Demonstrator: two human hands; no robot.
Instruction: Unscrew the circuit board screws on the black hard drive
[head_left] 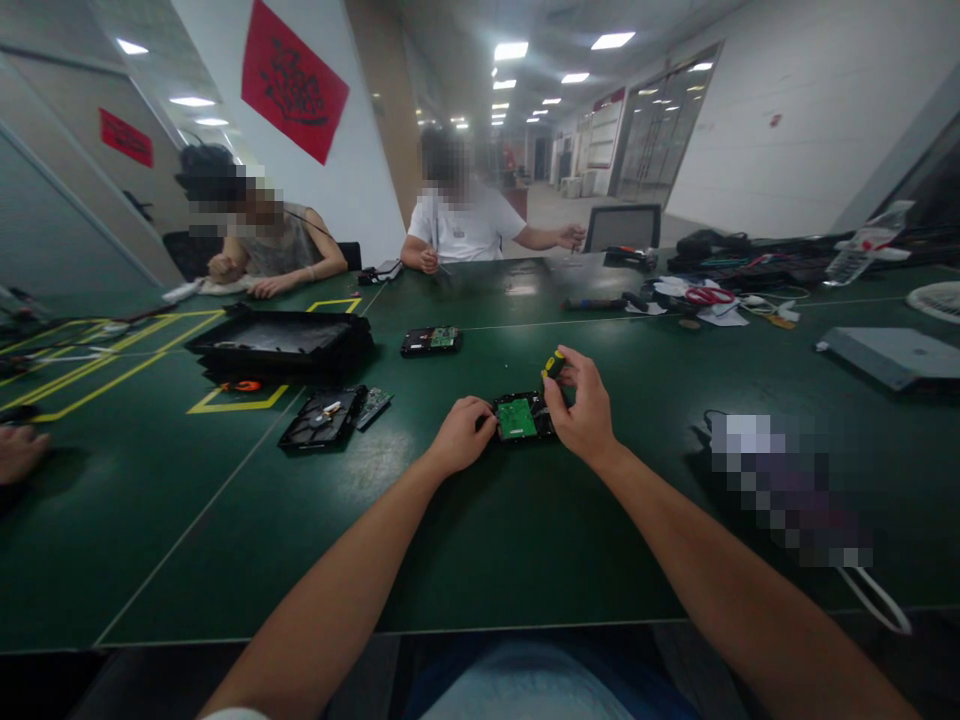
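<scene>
A hard drive [517, 420] with a green circuit board facing up lies on the green table in front of me. My left hand [463, 436] grips its left edge, fingers closed against the side. Over the drive's right end, my right hand [583, 405] is wrapped round a yellow and black screwdriver [554, 364] held upright. The screwdriver's tip is hidden behind my fingers. Beyond them lies a second hard drive [431, 341], its circuit board showing. To the left rests a black fan unit [321, 418], with a small circuit board [373, 408] beside it.
A stack of black trays [281, 345] stands at the back left, an orange-handled tool [241, 386] before it. At right are a silver metal box [892, 357], a plastic bottle [866, 245] and red scissors [710, 296]. Two people sit across the table; another person's hand [21, 452] shows far left.
</scene>
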